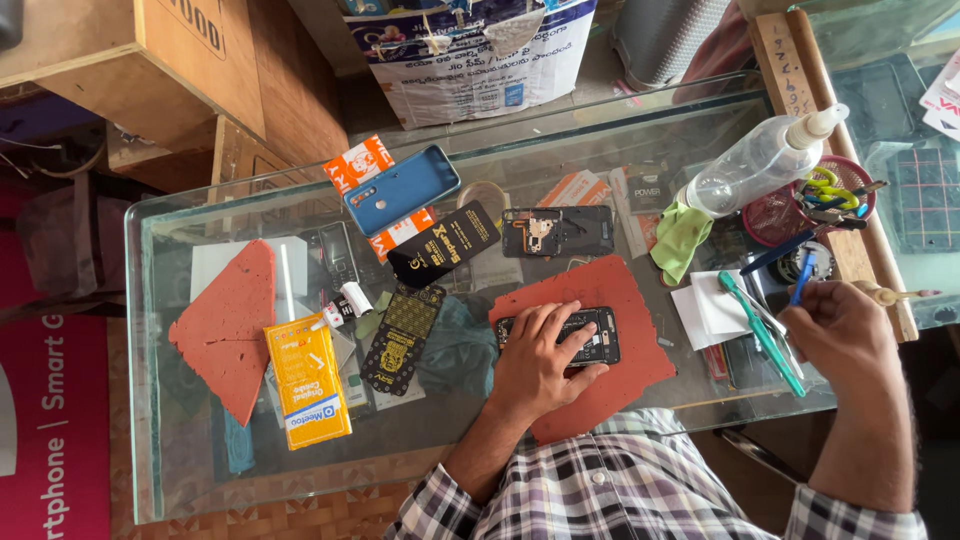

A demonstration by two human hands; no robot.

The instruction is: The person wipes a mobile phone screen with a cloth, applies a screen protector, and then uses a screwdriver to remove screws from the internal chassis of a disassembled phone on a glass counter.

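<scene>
My left hand [540, 362] lies flat over an opened black phone [600, 338], holding it down on a red rubber mat [625, 290] on the glass table [145, 420]. My right hand [840, 335] is at the table's right end, fingers curled around a blue-handled tool [805, 276]. Beside that hand lie a teal toothbrush [765, 335] and white paper sheets [715, 305]. A red tool basket [775, 215] with several tools stands just beyond it.
A clear spray bottle [750, 170] and green cloth [680, 235] lie at the right. Farther back are a phone frame [557, 230], a black packet [445, 243] and a blue phone back [400, 188]. A yellow box [307, 382] and red triangular mat [230, 330] sit left.
</scene>
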